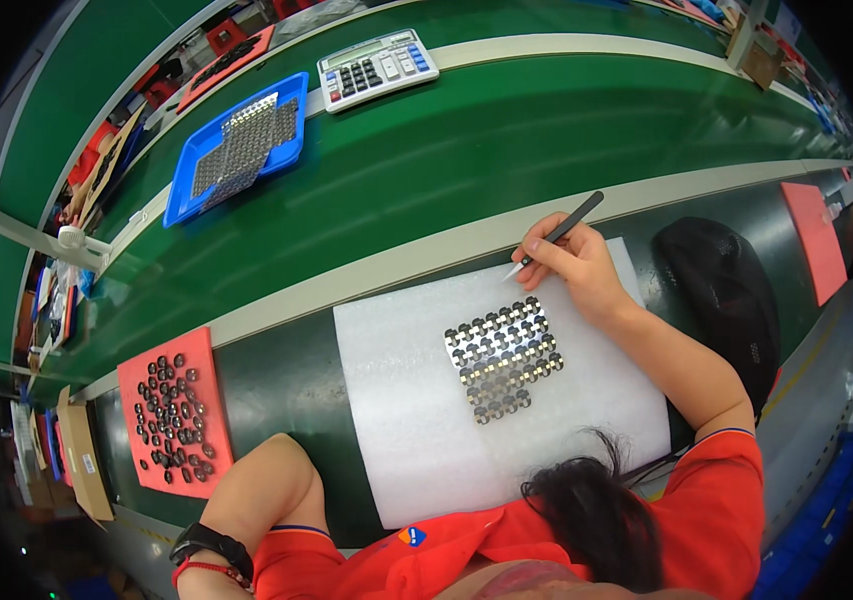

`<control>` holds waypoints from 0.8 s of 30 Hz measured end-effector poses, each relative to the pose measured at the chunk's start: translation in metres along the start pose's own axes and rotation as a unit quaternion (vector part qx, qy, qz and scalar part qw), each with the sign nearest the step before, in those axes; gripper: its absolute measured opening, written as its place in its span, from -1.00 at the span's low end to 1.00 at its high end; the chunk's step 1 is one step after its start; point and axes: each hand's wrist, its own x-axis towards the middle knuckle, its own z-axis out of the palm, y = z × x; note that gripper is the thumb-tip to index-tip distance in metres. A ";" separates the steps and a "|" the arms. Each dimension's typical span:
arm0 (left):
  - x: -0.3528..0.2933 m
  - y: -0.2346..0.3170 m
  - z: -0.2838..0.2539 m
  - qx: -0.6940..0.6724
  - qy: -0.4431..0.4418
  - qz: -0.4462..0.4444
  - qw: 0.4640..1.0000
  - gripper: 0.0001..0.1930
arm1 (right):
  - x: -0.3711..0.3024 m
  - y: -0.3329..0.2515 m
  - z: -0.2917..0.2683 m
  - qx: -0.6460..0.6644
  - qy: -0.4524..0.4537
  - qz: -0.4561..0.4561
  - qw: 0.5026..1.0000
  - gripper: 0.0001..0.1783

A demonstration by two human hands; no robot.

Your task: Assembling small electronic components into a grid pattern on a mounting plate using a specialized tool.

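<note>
My right hand (579, 262) is closed round a pair of dark-handled tweezers (577, 216), whose pale tips point down and left above the white foam sheet (397, 400). Just below the tips, on the foam, lies a sheet of small parts (505, 350) in rows, dark with shiny metallic strips. The tips look apart from it. My left arm bends at the elbow by the table's near edge, and a black watch (212, 545) is on its wrist. The left hand itself is out of the picture.
Many round black pieces lie on a red foam pad (217, 400) at left. On the green shelf are a blue tray (175, 205) of metallic sheets and a calculator (377, 70). To the right are a black bag-like cloth item (717, 290) and another red pad (815, 240).
</note>
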 end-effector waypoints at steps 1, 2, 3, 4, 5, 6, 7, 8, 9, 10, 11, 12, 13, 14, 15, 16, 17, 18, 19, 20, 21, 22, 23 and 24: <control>-0.002 0.003 0.002 -0.006 0.004 0.014 1.000 -0.91 | 0.000 0.000 0.001 -0.007 -0.001 0.001 1.000 -0.85; 0.000 0.002 0.004 -0.013 0.006 0.029 0.999 -0.92 | 0.000 0.000 -0.001 -0.014 0.001 0.000 1.000 -0.85; -0.001 0.002 0.005 -0.020 0.008 0.044 0.999 -0.92 | 0.000 0.000 -0.002 -0.014 0.001 0.001 1.000 -0.85; -0.002 0.005 0.007 -0.026 0.011 0.059 0.998 -0.92 | 0.000 -0.001 -0.001 -0.011 0.002 0.002 1.000 -0.85; -0.001 0.004 0.007 -0.033 0.014 0.074 0.997 -0.93 | -0.001 -0.001 -0.002 -0.009 0.003 0.004 1.000 -0.86; -0.001 0.002 0.007 -0.040 0.017 0.090 0.995 -0.93 | -0.001 0.000 -0.003 -0.010 0.004 0.005 1.000 -0.86; -0.001 0.001 0.007 -0.047 0.020 0.105 0.993 -0.93 | -0.001 0.001 -0.005 -0.007 0.003 0.002 1.000 -0.86; 0.000 0.000 0.006 -0.054 0.022 0.119 0.991 -0.93 | 0.000 0.002 -0.004 -0.003 0.001 -0.001 1.000 -0.86; 0.001 -0.002 0.004 -0.061 0.024 0.132 0.989 -0.93 | 0.000 0.002 -0.004 -0.002 0.001 -0.001 1.000 -0.86; 0.000 0.000 0.007 -0.062 0.024 0.132 0.989 -0.93 | -0.001 0.002 -0.004 -0.004 0.002 0.000 1.000 -0.85; 0.002 0.000 0.007 -0.057 0.037 0.098 0.993 -0.84 | 0.000 0.002 -0.003 -0.005 0.001 0.001 1.000 -0.85; 0.004 -0.001 0.006 -0.053 0.050 0.064 0.995 -0.75 | 0.000 0.002 -0.003 -0.006 0.000 0.000 1.000 -0.85; 0.006 -0.002 0.005 -0.051 0.051 0.064 0.995 -0.75 | 0.000 0.001 -0.003 -0.008 -0.001 0.000 1.000 -0.85; 0.008 -0.004 0.003 -0.209 0.086 -0.005 0.974 -0.73 | 0.000 0.001 -0.002 -0.011 -0.002 -0.001 1.000 -0.85; 0.011 -0.009 0.000 -0.362 0.119 -0.072 0.922 -0.71 | 0.000 0.002 -0.003 -0.013 -0.001 0.000 1.000 -0.85; 0.010 -0.011 -0.002 -0.362 0.119 -0.070 0.922 -0.71 | 0.000 0.003 -0.004 -0.010 0.001 0.003 1.000 -0.85; 0.010 -0.011 -0.002 -0.323 0.106 -0.049 0.939 -0.72 | 0.000 0.003 -0.004 -0.006 0.001 0.005 1.000 -0.85; 0.009 -0.010 -0.003 -0.283 0.092 -0.029 0.954 -0.73 | 0.000 0.003 -0.004 -0.007 0.000 0.005 1.000 -0.85; 0.008 -0.009 -0.003 -0.242 0.079 -0.009 0.967 -0.74 | 0.000 0.002 -0.004 -0.014 -0.001 0.002 1.000 -0.85; 0.007 -0.008 -0.003 -0.200 0.066 0.011 0.978 -0.75 | -0.001 0.002 -0.004 -0.021 -0.002 -0.001 1.000 -0.84; 0.006 -0.006 -0.003 -0.157 0.052 0.031 0.986 -0.76 | -0.001 0.001 -0.003 -0.021 -0.005 -0.001 1.000 -0.84; 0.005 -0.005 -0.002 -0.114 0.038 0.050 0.992 -0.77 | -0.001 0.000 -0.002 -0.021 -0.002 0.000 1.000 -0.84; 0.005 -0.003 -0.002 -0.070 0.024 0.069 0.995 -0.78 | -0.002 0.000 -0.001 -0.020 0.000 0.000 1.000 -0.84; 0.004 -0.004 -0.002 -0.026 0.011 0.089 0.996 -0.79 | -0.002 0.000 -0.001 -0.021 -0.002 0.001 1.000 -0.84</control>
